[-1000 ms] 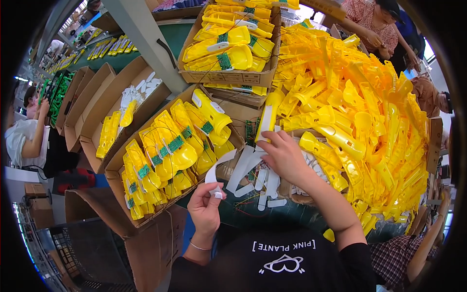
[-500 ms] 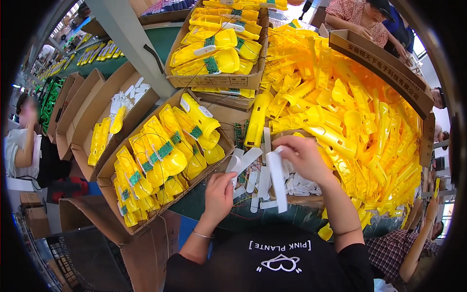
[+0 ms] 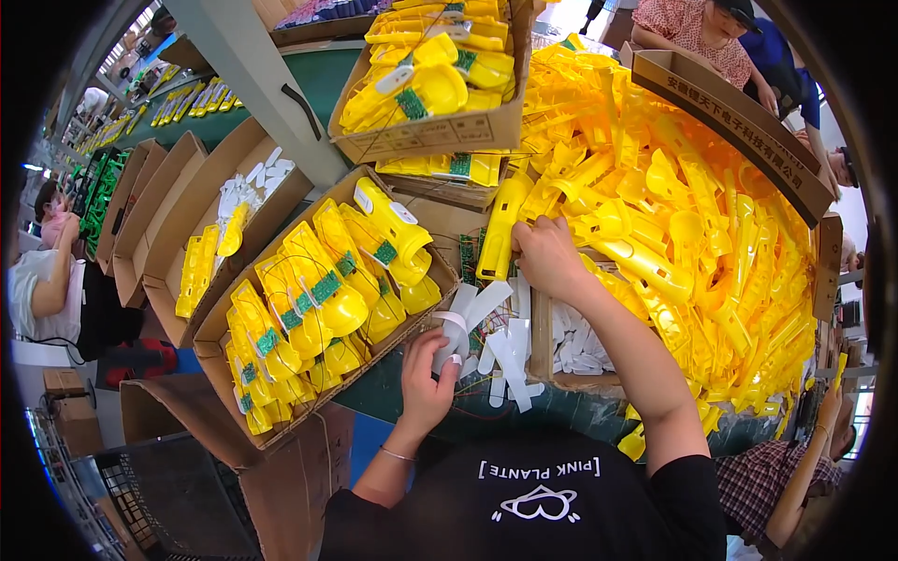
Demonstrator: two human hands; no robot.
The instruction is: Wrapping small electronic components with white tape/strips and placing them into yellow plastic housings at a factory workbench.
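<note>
My right hand (image 3: 550,254) is closed at the right edge of a yellow plastic shell (image 3: 503,234), its thumb and fingertips against that edge. The shell lies lengthwise on the table. My left hand (image 3: 428,381) is open, with thumb and forefinger apart beside a curled white strip (image 3: 453,329). Something small and white covers the left thumb tip. Between my hands, a long white strip (image 3: 508,366) lies across several other flat white pieces. Green circuit boards (image 3: 468,252) and thin wires show just left of the shell.
A large heap of yellow shells (image 3: 692,243) fills the right side. Small white parts (image 3: 580,344) lie in a box by my right forearm. Cartons of wired yellow shells stand left (image 3: 313,299) and ahead (image 3: 430,131). A grey post (image 3: 271,75) rises behind them. Other people sit around.
My right hand has let go of the long white strip, which now lies on the other pieces, and has moved forward to the yellow shell. My left thumb and forefinger have parted.
</note>
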